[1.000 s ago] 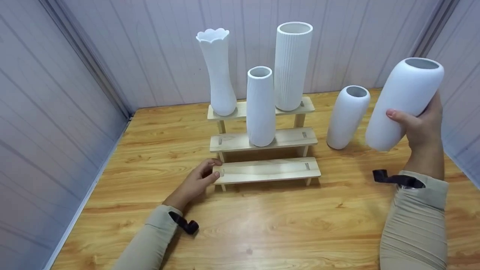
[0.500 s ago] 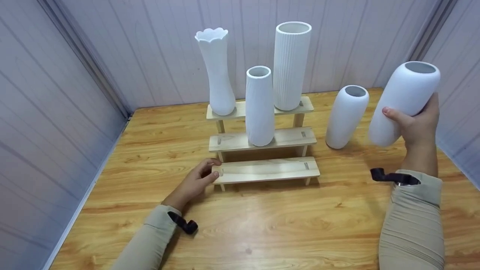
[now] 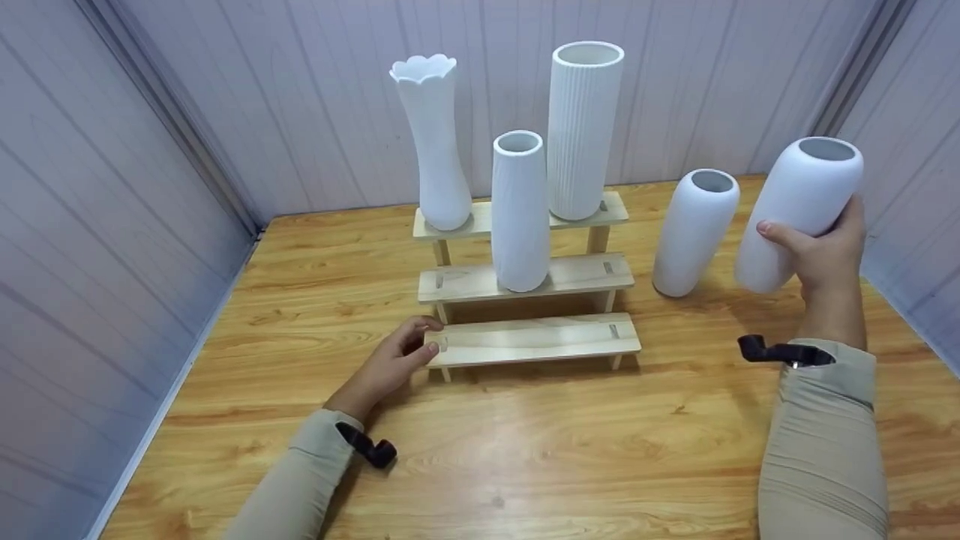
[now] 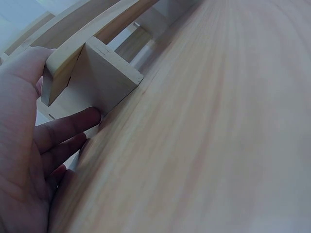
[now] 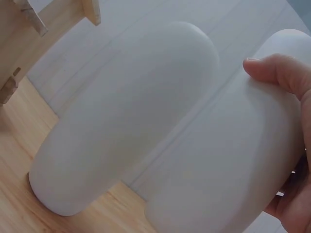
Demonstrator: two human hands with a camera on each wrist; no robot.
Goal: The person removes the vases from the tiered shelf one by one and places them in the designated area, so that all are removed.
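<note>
At the left end of the wooden stand (image 3: 555, 339), the lowest shelf is gripped by the left hand (image 3: 390, 362) between thumb and fingers. Toward the left of the stand's top shelf, a scalloped vase (image 3: 441, 157) is set upright; halfway along its middle shelf, a slim vase (image 3: 520, 217) is placed; toward the right of its top shelf, a ribbed vase (image 3: 586, 142) is stood. Right of the stand, a rounded vase (image 3: 694, 236) is stood on the table (image 3: 585, 450). Farther right of the stand, a second white vase (image 3: 799, 191) is clasped by the right hand (image 3: 829, 253); whether its base is set on the table cannot be told.
</note>
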